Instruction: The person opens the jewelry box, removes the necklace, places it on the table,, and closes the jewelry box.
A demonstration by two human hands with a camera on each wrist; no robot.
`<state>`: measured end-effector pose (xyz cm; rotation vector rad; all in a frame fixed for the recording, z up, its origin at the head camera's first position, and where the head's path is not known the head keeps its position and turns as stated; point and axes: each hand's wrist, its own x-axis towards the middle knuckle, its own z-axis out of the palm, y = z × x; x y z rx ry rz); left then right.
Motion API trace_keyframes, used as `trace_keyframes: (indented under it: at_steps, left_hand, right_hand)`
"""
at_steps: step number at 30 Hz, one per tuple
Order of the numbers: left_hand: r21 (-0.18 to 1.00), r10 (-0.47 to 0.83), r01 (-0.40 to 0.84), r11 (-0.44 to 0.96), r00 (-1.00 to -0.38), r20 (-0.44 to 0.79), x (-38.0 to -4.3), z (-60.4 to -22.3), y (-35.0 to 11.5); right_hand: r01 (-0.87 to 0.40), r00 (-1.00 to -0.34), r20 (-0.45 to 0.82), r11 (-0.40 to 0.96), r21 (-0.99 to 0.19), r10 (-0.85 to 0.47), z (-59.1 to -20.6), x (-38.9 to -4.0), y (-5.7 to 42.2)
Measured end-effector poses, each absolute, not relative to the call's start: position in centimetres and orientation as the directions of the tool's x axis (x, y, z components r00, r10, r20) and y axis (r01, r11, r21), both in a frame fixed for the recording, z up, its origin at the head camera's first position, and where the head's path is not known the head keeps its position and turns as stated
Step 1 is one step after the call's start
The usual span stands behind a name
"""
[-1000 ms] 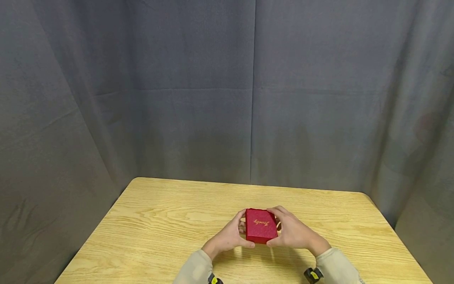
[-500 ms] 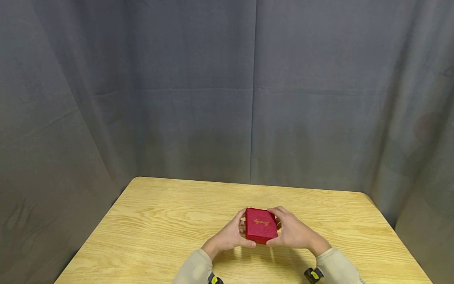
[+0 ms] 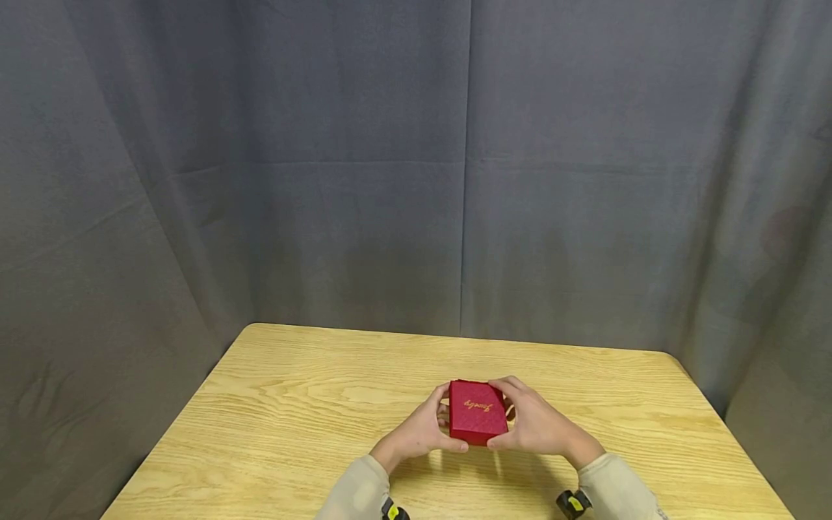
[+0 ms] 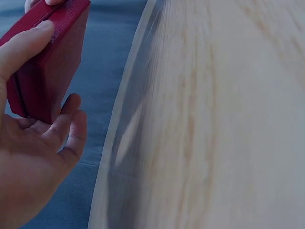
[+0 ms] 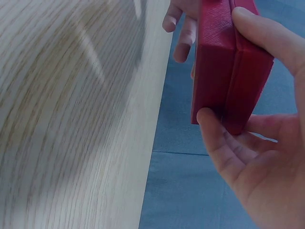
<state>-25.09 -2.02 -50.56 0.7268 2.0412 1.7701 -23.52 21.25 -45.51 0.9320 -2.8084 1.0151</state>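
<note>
A small red jewelry box [image 3: 478, 410] with gold "Jewelry" lettering on its lid is held above the table between both hands. My left hand [image 3: 419, 430] grips its left side, the thumb along the near face and fingers around the far side. On the opposite side, my right hand [image 3: 542, 425] grips it the same way. In the right wrist view a thin seam runs around the box [image 5: 224, 62], and the lid looks closed. The left wrist view shows the left thumb [image 4: 35, 40] pressed on the box's side. What the box contains is hidden.
The light wood-grain table [image 3: 292, 404] extends around the hands. Grey curtains [image 3: 351, 180] hang behind it and on both sides. Each forearm has a beige sleeve [image 3: 614, 487] and a dark wrist strap with a yellow mark.
</note>
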Motion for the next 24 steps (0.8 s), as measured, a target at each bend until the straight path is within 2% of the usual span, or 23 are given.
trace_keyframes:
  at_steps: [24]
  left_hand:
    - [0.986, 0.591, 0.145, 0.086, -0.804, 0.067, -25.05, -50.81, -1.69]
  right_hand:
    - [-0.525, -0.830, 0.203, 0.605, -0.599, -0.519, -45.90, -23.38, 21.64]
